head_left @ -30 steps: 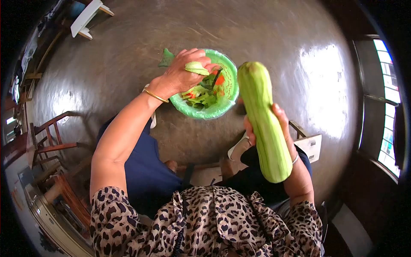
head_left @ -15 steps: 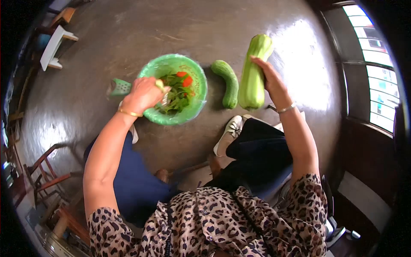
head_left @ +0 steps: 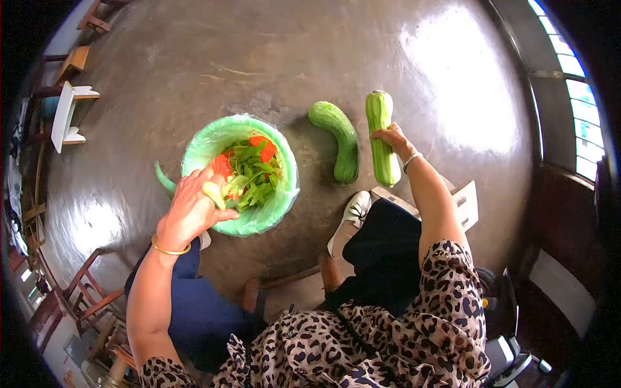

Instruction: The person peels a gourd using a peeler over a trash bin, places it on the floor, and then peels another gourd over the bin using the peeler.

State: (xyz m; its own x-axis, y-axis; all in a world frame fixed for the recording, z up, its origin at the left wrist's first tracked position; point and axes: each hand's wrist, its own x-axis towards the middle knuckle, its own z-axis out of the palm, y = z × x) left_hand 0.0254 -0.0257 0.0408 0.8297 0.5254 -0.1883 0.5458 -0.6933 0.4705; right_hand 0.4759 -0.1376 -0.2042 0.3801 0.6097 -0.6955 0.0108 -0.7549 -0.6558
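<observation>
My right hand (head_left: 394,139) grips a long, pale green, ribbed zucchini (head_left: 381,152) around its middle. Left of it, a curved, darker green gourd (head_left: 346,145) lies on the floor. A green plastic basin (head_left: 292,184) lined with clear film holds leafy greens (head_left: 255,171) and orange-red pieces (head_left: 262,149). Over the basin's near left rim, my left hand (head_left: 194,200) is closed around a small pale green object (head_left: 213,194); I cannot make out its kind. The fingers and palm hide part of it.
A white low stool (head_left: 65,116) and a wooden chair (head_left: 90,291) stand along the left side. My shoe (head_left: 352,216) is below the curved gourd. A white board-like thing (head_left: 466,204) sits beside my right knee. A barred window (head_left: 582,110) is at the right.
My right hand has lowered the zucchini. My left hand has drawn back from over the basin's contents to its near left rim, still holding the pale green object. The camera view has shifted.
</observation>
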